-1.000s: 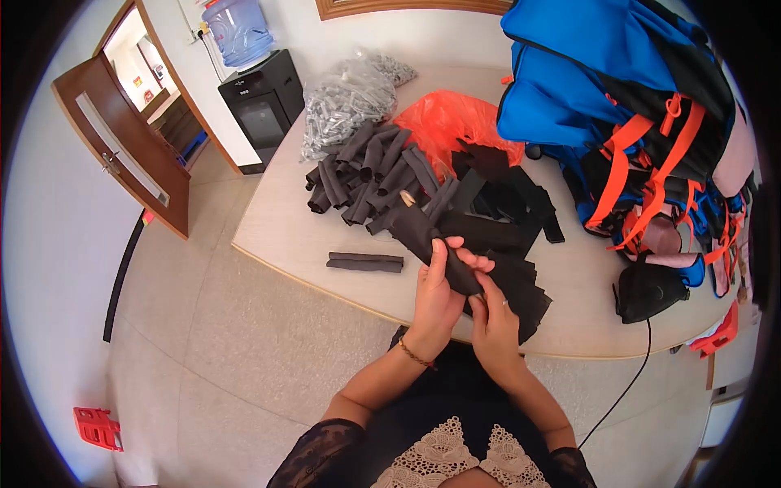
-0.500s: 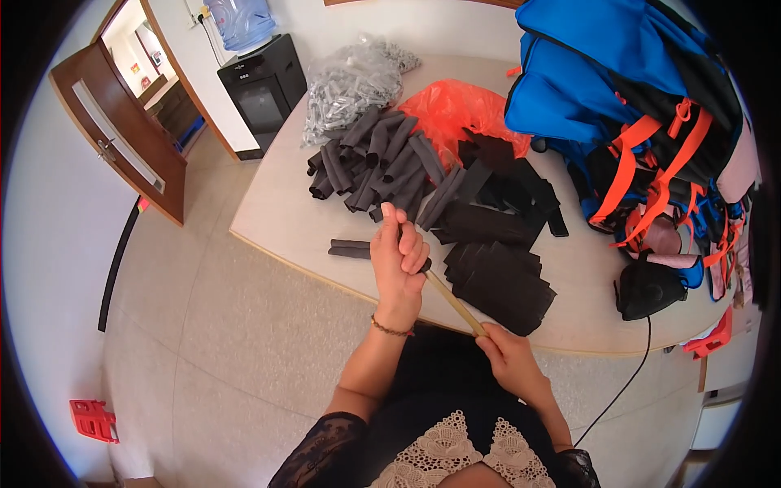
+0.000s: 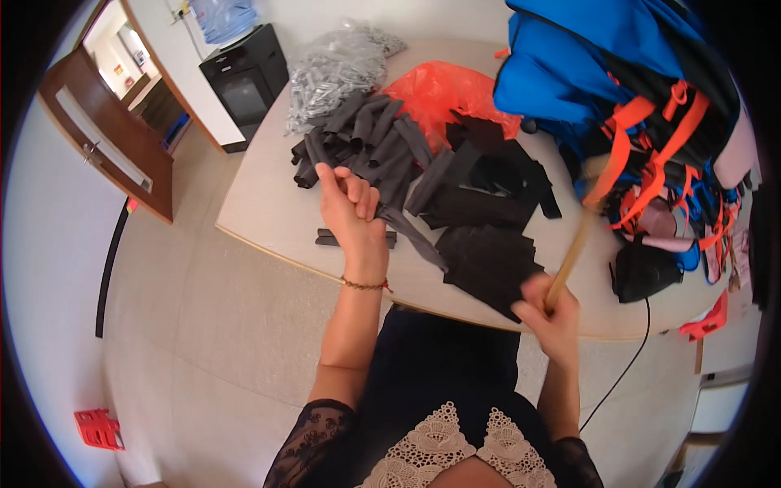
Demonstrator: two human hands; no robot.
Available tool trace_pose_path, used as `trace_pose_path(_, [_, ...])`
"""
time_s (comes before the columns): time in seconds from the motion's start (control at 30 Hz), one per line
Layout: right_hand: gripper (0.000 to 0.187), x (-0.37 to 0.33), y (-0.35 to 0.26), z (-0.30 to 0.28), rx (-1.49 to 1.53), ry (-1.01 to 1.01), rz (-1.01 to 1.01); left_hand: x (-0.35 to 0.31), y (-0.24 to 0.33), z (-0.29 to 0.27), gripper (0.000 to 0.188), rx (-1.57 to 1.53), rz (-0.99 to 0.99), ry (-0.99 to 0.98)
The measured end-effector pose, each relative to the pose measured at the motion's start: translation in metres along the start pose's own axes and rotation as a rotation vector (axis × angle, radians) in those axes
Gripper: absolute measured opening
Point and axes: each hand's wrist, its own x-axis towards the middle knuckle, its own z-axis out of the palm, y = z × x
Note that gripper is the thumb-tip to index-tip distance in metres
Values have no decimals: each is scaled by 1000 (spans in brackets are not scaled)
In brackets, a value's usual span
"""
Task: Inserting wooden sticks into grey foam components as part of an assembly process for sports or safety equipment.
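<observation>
My left hand (image 3: 355,220) is closed on one end of a dark grey fabric tube (image 3: 416,242), which trails down to the right toward a stack of flat black fabric pieces (image 3: 488,264). Wrapped around the lower part of a thin wooden stick (image 3: 573,254) is my right hand (image 3: 555,317), slightly smeared by motion. The stick slants up and away, its blurred far end in front of the orange straps. Beyond my left hand lies a heap of rolled dark fabric tubes (image 3: 370,138). A few tubes (image 3: 327,237) rest near the table's front edge, partly hidden behind my left wrist.
On the pale table (image 3: 268,191) stand a clear bag of grey pieces (image 3: 338,69), a red plastic bag (image 3: 435,93) and, at right, a big blue backpack (image 3: 578,73). A black pouch (image 3: 647,272) sits near a cable. Behind is a water dispenser (image 3: 246,85).
The stick has come out of my left hand's grip and swung up to the right with my right hand. My left hand has moved left, with the fabric tube now showing stretched from it.
</observation>
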Motion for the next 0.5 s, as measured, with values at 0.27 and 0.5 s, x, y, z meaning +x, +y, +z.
trace_pose_path(0.27, [18,72,10,51,-71,53,-174,-30,-31,21,39,294,107,-65])
trace_pose_path(0.5, [24,93,-7,11,-56,296,-115,-75,-30,-16,29,958,-315,-992])
